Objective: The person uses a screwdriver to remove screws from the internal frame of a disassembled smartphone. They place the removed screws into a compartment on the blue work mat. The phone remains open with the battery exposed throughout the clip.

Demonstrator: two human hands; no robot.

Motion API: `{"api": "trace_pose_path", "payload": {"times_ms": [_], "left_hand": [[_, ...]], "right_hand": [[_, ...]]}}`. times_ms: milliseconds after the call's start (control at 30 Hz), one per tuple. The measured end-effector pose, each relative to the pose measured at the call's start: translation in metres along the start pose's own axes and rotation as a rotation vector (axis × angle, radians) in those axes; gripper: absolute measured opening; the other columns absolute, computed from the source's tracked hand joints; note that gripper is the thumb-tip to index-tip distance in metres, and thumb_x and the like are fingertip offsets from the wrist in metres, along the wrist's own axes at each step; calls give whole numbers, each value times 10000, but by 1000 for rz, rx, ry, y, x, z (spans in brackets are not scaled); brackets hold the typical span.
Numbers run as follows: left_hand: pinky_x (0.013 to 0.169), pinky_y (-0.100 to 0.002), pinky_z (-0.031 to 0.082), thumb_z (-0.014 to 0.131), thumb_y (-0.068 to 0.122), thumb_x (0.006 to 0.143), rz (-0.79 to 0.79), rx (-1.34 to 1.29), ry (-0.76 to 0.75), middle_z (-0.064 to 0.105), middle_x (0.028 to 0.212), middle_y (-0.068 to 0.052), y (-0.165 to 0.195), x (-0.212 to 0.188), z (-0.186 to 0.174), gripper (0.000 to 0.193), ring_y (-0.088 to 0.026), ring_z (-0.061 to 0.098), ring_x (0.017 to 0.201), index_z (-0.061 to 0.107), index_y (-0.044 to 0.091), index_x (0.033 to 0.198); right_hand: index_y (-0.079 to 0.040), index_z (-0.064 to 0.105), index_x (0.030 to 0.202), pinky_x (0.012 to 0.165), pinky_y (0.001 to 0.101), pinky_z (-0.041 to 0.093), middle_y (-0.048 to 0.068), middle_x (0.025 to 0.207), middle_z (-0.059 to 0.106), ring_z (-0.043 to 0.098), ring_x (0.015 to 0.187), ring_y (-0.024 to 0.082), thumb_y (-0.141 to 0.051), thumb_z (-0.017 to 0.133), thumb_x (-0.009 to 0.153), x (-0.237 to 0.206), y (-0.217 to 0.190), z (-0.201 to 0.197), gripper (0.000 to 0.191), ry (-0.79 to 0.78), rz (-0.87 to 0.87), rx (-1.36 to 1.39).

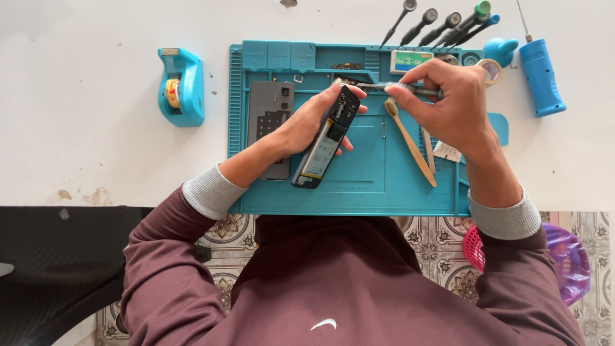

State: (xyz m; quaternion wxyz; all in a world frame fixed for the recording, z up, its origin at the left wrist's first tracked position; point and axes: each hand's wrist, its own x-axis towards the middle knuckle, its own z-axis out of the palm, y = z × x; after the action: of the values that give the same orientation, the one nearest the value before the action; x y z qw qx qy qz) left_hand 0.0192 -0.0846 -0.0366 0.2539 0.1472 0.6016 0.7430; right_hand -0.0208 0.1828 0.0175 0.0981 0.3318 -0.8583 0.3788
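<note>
My left hand (306, 122) grips an opened black phone (325, 138), tilted on its side over the blue work mat (359, 186), with its battery and inner parts facing right. My right hand (448, 96) pinches metal tweezers (384, 86) whose tips reach left to the phone's top end. The phone's grey back cover (268, 115) lies flat on the mat, partly under my left wrist. A wooden toothbrush (410, 144) rests on the mat below my right hand.
A blue tape dispenser (182, 86) stands left of the mat. Several screwdrivers (442, 25) and a blue handled tool (540, 74) lie at the back right. A tape roll (492, 69) and small box (410, 61) sit near the mat's far edge. A pink basket (475, 248) is on the floor.
</note>
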Motion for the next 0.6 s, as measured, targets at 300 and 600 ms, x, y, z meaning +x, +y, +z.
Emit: {"api": "trace_pose_path", "payload": {"times_ms": [300,600], "left_hand": [[673,-407,684,281,807,913,6,-180,-81,631,1333,-222,-2,7,-3,909,-302,775,834,466,110,1466],[701,-417,681,267,798,937,2,-199,-65,645,1111,-143,-4,5,-3,901,-299,775,845,489,109,1473]], "right_hand": [[-18,702,1058,510,214,352,-17,683,580,489,560,37,-190,848,975,-3,-4,3,241,-80,-144,43],[-32,711,1054,476,273,301,-6,553,447,417,473,83,-188,850,951,-5,-9,19,232,-91,-120,31]]}}
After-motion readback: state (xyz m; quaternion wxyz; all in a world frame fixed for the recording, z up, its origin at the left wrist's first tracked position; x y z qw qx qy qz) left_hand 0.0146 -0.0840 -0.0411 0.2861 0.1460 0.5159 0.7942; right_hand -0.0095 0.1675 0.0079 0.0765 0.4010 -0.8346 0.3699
